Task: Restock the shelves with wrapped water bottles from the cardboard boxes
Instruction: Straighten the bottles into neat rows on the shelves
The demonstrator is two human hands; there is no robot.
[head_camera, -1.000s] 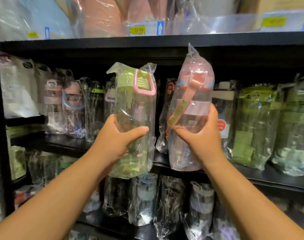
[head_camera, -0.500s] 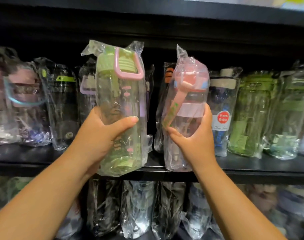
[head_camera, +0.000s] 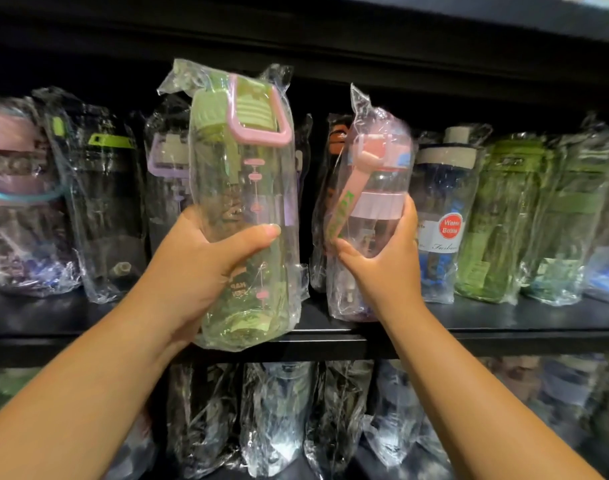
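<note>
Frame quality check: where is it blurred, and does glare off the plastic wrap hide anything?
Head view: the green-lidded clear wrapped bottle in the left hand and pink-lidded wrapped bottle in the right hand read fairly sharp; shelved bottles toward both edges smear; wrap glare hides little.

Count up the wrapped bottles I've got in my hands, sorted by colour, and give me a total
Green bottle: 1, held in the left hand
Pink bottle: 1, held in the right hand
Total: 2
</note>
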